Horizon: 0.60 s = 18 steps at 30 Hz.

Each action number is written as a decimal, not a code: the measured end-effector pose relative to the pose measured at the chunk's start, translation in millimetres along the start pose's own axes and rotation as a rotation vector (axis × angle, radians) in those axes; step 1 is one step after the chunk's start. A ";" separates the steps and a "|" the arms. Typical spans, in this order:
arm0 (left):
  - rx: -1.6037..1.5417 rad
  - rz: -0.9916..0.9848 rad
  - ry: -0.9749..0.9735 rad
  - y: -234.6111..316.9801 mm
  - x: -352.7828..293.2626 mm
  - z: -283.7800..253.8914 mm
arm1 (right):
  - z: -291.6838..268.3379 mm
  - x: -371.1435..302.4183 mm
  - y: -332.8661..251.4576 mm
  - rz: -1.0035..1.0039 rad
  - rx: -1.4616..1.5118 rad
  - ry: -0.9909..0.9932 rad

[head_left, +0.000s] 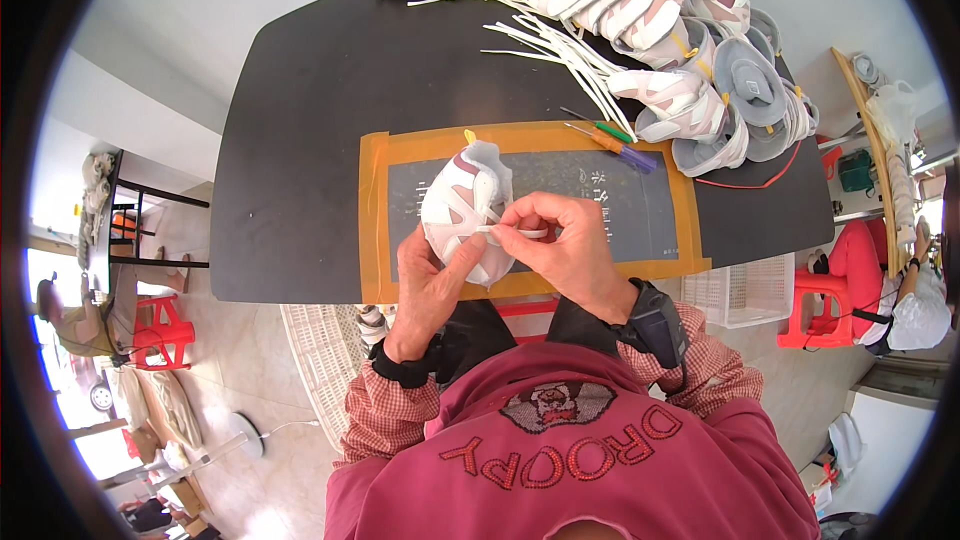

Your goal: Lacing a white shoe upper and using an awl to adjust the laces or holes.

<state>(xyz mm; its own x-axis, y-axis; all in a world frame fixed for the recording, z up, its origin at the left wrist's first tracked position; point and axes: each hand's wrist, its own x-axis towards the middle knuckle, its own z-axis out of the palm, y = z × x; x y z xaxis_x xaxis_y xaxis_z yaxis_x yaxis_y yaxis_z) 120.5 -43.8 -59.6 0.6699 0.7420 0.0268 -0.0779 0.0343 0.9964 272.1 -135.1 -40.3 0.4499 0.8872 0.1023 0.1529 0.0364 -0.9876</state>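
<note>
1. Cradling the white-and-pink shoe upper [462, 202] from below, left hand [432, 275] clamped around it, steadying it.
2. Pinching a white lace [518, 232], right hand [560, 240] closed beside that upper.
3. Hovering above the orange-taped mat [640, 202] on the surface [300, 140]; behind the upper, more uppers [690, 50] piled.

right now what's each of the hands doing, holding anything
Left hand: closed around the underside of the white and pink shoe upper.
Right hand: fingers pinched on a thin white lace at the upper.

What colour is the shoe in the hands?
The shoe is white with dusty-pink panels, seen best in the head view.
</note>
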 end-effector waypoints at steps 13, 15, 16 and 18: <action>-0.066 -0.027 0.105 -1.2 0.7 5.8 | -3.4 0.0 -9.9 -0.084 -0.089 0.014; -0.054 -0.002 0.139 -3.0 1.1 0.5 | -10.0 3.8 -11.1 -0.135 -0.137 0.026; -0.062 0.000 0.148 -0.2 1.4 2.0 | -20.1 9.5 -8.9 -0.277 -0.223 0.139; -0.048 0.002 0.160 1.0 2.2 0.5 | -44.3 20.9 -1.0 -0.362 -0.410 0.261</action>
<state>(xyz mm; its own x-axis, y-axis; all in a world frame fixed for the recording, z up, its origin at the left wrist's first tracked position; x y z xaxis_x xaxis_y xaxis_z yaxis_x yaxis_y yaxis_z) 122.3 -42.5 -58.5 0.5434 0.8394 0.0119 -0.1169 0.0617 0.9912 320.4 -137.0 -31.9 0.4990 0.7073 0.5007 0.6400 0.0888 -0.7633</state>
